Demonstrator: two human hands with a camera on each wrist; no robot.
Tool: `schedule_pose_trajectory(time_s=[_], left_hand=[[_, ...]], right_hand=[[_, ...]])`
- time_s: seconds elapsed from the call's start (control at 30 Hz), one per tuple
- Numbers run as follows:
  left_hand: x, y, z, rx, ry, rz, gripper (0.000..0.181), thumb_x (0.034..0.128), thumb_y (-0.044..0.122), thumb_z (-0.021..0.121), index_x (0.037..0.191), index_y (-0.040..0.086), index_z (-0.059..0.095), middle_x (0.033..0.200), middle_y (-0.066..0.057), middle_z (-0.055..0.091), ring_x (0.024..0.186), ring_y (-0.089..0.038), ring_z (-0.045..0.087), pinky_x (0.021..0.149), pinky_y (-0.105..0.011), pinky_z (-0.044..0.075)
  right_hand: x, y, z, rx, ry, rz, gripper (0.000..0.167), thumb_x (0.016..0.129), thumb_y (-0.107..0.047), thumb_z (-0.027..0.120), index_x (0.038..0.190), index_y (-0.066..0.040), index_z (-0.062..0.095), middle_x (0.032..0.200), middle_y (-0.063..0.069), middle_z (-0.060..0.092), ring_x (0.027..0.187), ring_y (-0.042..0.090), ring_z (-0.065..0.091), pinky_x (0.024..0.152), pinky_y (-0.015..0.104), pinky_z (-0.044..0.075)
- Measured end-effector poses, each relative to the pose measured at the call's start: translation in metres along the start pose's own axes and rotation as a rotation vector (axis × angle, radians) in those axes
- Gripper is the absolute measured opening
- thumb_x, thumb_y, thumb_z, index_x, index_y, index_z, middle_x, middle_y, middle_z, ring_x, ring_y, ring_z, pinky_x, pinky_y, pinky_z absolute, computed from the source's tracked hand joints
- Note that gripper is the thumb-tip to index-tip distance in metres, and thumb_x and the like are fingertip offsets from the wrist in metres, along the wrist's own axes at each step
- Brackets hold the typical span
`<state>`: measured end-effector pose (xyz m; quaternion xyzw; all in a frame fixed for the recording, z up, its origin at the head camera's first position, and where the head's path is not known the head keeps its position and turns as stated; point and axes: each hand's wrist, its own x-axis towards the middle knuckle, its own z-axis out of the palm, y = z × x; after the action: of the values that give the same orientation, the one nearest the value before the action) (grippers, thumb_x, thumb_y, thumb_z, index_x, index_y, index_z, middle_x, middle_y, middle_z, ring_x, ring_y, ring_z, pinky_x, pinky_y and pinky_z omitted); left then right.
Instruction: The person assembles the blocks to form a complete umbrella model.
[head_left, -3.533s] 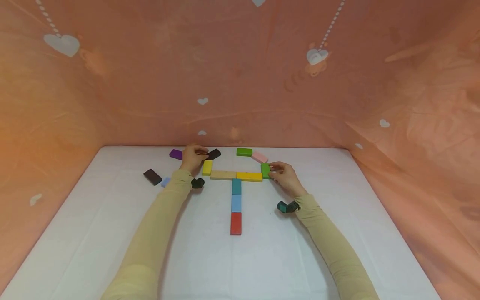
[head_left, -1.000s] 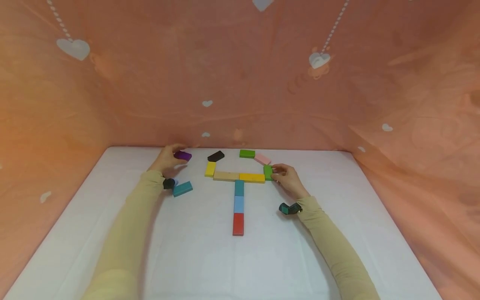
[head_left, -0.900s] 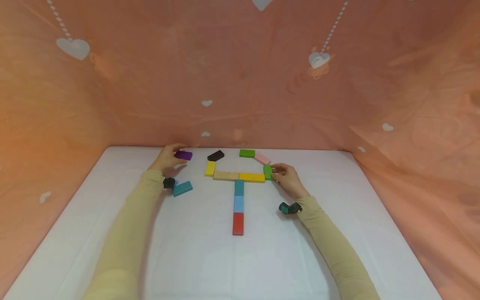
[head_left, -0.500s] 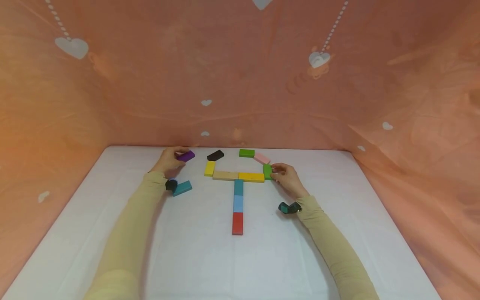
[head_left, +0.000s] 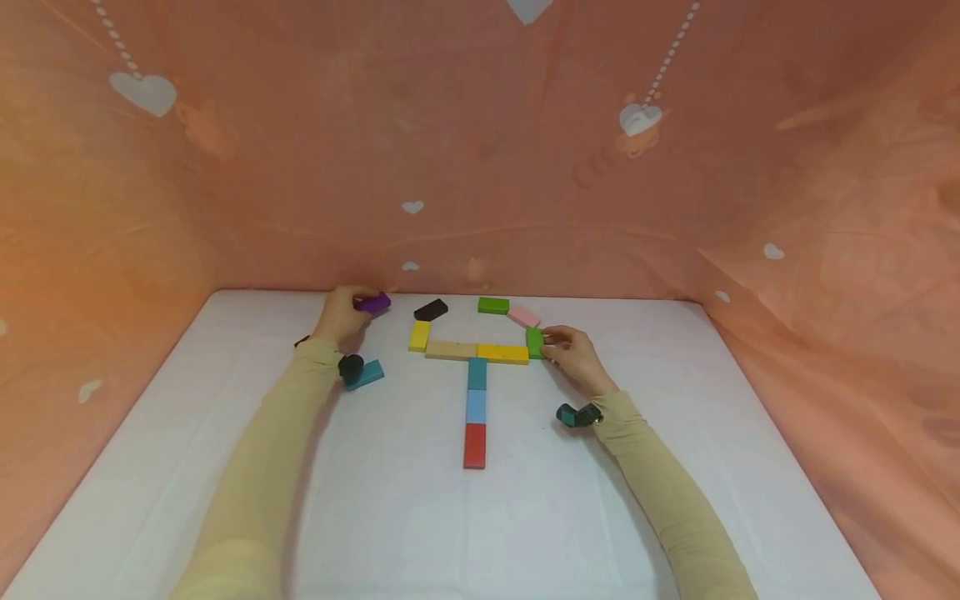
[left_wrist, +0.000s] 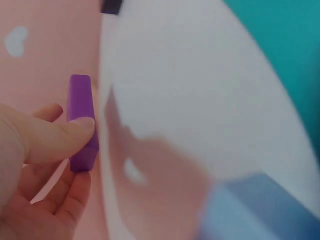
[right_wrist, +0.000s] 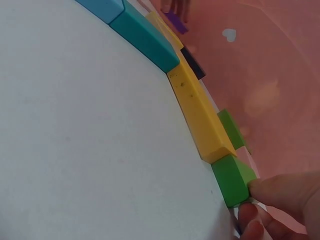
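Note:
My left hand (head_left: 343, 316) pinches a purple block (left_wrist: 80, 97) between thumb and fingers, held just off the white table at its far left edge. The right hand (head_left: 576, 357) has its thumb and fingertips at the end of an upright-lying green block (right_wrist: 232, 182), pinching it in place. That block meets the end of a yellow block (head_left: 503, 355), which continues into a plain wooden block (head_left: 452, 351). A black block (head_left: 431, 310) and a shorter yellow block (head_left: 419, 336) lie between the hands. Pink (head_left: 523, 316) and green blocks (head_left: 493, 306) curve along the right.
From the middle of the row, a column of teal (head_left: 477, 373), light blue (head_left: 476, 407) and red blocks (head_left: 474, 446) runs toward the person. A loose teal block (head_left: 366, 374) lies under the left wrist camera (head_left: 350, 368). An orange cloth wall (head_left: 480, 167) rises behind the table.
My left hand has left the black block, gone to the purple block on its left, and now raises and turns it. The right hand has stayed at the green block.

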<state>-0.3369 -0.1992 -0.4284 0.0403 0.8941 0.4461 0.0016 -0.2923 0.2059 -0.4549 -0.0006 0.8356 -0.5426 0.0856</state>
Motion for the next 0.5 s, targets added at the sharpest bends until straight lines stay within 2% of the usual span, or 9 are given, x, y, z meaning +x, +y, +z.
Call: schedule_pose_trajectory(time_s=[0.1, 0.23, 0.33, 0.43, 0.47, 0.5], left_hand=[[0.004, 0.011, 0.004, -0.057, -0.014, 0.01, 0.041, 0.0871, -0.007, 0.063, 0.127, 0.001, 0.059, 0.127, -0.02, 0.052, 0.117, -0.038, 0.047, 0.1, -0.05, 0.041], [0.014, 0.026, 0.015, -0.072, -0.065, 0.109, 0.042, 0.0838, -0.009, 0.065, 0.124, -0.001, 0.06, 0.122, -0.022, 0.056, 0.108, -0.038, 0.052, 0.096, -0.048, 0.045], [0.02, 0.037, 0.026, -0.047, -0.114, 0.192, 0.042, 0.0818, -0.014, 0.061, 0.122, -0.005, 0.06, 0.119, -0.024, 0.058, 0.103, -0.038, 0.054, 0.092, -0.047, 0.047], [0.024, 0.047, 0.039, -0.04, -0.168, 0.189, 0.041, 0.0842, -0.015, 0.059, 0.123, -0.002, 0.06, 0.12, -0.022, 0.057, 0.106, -0.036, 0.053, 0.094, -0.045, 0.047], [0.025, 0.049, 0.044, -0.034, -0.187, 0.178, 0.04, 0.0859, -0.014, 0.058, 0.124, -0.001, 0.06, 0.121, -0.021, 0.056, 0.108, -0.036, 0.052, 0.095, -0.045, 0.046], [0.025, 0.051, 0.049, -0.06, -0.209, 0.142, 0.04, 0.0879, -0.013, 0.057, 0.125, 0.001, 0.06, 0.123, -0.019, 0.055, 0.11, -0.035, 0.051, 0.097, -0.044, 0.045]], right_hand=[[0.0, 0.001, 0.0, 0.008, 0.0, 0.005, 0.037, 0.093, -0.007, 0.06, 0.129, -0.003, 0.055, 0.12, 0.016, 0.056, 0.092, 0.025, 0.052, 0.071, 0.026, 0.049], [0.001, 0.001, 0.0, 0.011, 0.001, 0.0, 0.036, 0.093, -0.006, 0.06, 0.129, -0.002, 0.055, 0.119, 0.017, 0.057, 0.09, 0.024, 0.052, 0.07, 0.026, 0.048], [0.001, 0.001, 0.0, 0.009, 0.002, -0.007, 0.036, 0.093, -0.005, 0.059, 0.129, -0.002, 0.055, 0.119, 0.017, 0.057, 0.089, 0.024, 0.052, 0.068, 0.026, 0.048], [0.002, 0.001, 0.001, 0.007, 0.002, -0.007, 0.036, 0.093, -0.005, 0.059, 0.129, -0.002, 0.055, 0.119, 0.017, 0.057, 0.09, 0.024, 0.052, 0.068, 0.026, 0.048], [0.003, 0.001, 0.001, 0.008, 0.002, -0.005, 0.036, 0.093, -0.005, 0.059, 0.129, -0.002, 0.055, 0.119, 0.017, 0.057, 0.09, 0.024, 0.052, 0.069, 0.026, 0.048], [0.003, 0.001, 0.001, 0.008, 0.003, -0.002, 0.036, 0.093, -0.006, 0.06, 0.128, -0.002, 0.055, 0.119, 0.017, 0.057, 0.091, 0.024, 0.052, 0.069, 0.026, 0.048]])
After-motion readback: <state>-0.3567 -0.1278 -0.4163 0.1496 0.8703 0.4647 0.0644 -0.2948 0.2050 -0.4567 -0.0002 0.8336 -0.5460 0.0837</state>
